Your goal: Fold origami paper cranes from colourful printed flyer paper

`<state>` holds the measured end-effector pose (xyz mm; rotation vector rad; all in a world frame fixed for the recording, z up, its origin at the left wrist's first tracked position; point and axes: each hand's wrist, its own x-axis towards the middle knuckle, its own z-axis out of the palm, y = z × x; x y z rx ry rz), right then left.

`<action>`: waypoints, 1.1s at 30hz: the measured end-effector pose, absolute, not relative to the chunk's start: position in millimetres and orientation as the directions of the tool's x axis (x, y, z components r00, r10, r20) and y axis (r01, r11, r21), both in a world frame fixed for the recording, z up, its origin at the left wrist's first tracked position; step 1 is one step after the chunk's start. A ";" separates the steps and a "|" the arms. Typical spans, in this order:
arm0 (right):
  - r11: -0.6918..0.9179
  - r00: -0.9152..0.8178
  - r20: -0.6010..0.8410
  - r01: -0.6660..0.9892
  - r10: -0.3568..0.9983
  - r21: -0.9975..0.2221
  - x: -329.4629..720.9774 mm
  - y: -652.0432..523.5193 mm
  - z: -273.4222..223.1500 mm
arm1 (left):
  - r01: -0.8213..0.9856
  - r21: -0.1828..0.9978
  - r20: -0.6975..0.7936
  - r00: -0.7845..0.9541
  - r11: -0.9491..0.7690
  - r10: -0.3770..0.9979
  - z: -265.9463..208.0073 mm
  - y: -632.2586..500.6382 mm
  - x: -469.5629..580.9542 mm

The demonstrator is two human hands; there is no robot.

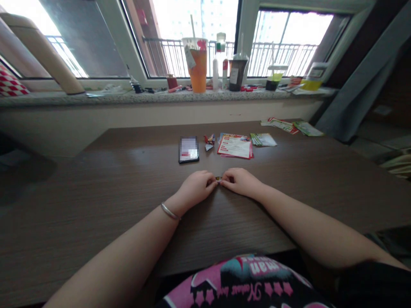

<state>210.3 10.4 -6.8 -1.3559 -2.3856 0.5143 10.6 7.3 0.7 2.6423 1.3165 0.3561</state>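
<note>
Left hand (198,185), right hand (241,181): both pinched closed on small multicoloured piece (218,179) between them, at desk (128,184); phone (189,149) beyond.

There are two hands (197,187) (242,182), one small held item (218,179), one phone (189,149) and one bracelet (169,211).

The left grip (198,187) and right grip (241,182) pinch a small item (218,179) between them over the counter (105,184). A phone (189,149) lies beyond, near stacked cards (234,146).

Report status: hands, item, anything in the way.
Left hand, right hand: both pinching. Small item between them, details too small to tell. Phone, crumpled scrap beyond, not touching hands.
</note>
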 end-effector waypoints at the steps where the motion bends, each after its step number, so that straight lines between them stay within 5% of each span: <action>1: 0.472 -0.477 0.117 0.747 0.871 -0.468 209.7 10.3 -6.6 | 0.764 0.246 0.136 0.582 -0.596 0.802 1.3 7.0 11.1; 22: 0.503 -0.483 0.140 0.822 0.864 -0.266 208.0 10.2 -2.3 | 0.816 0.146 0.093 0.551 -0.559 0.829 4.1 1.9 17.6; 33: 0.470 -0.459 0.105 0.845 0.882 -0.256 205.7 9.1 1.3 | 0.830 0.144 0.074 0.533 -0.538 0.843 3.8 2.0 18.1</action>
